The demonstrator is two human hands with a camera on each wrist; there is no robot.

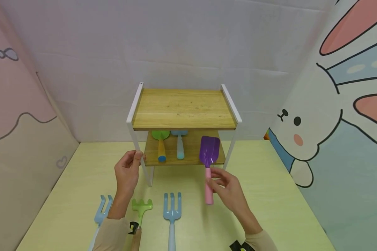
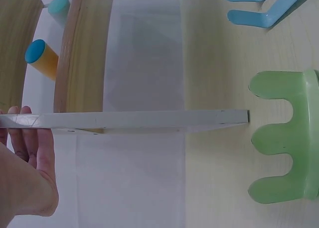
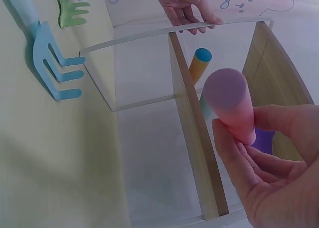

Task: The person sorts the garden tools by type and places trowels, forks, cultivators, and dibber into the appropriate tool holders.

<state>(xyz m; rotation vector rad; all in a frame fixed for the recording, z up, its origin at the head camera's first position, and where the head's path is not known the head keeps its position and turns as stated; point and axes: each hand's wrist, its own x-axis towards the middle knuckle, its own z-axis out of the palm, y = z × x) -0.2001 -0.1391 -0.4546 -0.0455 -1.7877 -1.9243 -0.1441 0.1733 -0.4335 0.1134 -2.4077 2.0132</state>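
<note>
Right hand (image 1: 227, 188) pinches the pink handle of the purple shovel (image 1: 208, 169), thumb on one side, fingers on the other. Left hand (image 1: 127, 173) grips the left front leg (image 1: 135, 139) of the rack, thumb in front, fingers round behind; left wrist view shows those fingers passing behind the bar.

Shovel location: right-hand part of the rack opening, blade up and away from the person, handle sticking out toward them. Blade overlaps the right side of the lower tier (image 1: 193, 146) in head view; can't tell if it touches the board.

Rack (image 1: 185, 108): two wooden tiers, white frame, standing on the desk (image 1: 270, 195). Lower tier carries two tools side by side, left of the shovel: green-headed tool (image 1: 161, 144) with orange handle and blue end cap, then light blue tool (image 1: 180, 146). Handles point at the front edge, heads partly hidden under the top tier.

Desk in front of rack, left to right: blue fork (image 1: 103, 212) partly behind the left forearm, green rake (image 1: 141, 209) with brown handle, larger-looking pale blue fork (image 1: 172, 216). Tines all point toward the rack; handles run toward the person.

Behind: white backdrop (image 1: 176, 42). Right: rabbit-print panel (image 1: 308, 132). Left: pink-and-cream panel (image 1: 19, 87).
</note>
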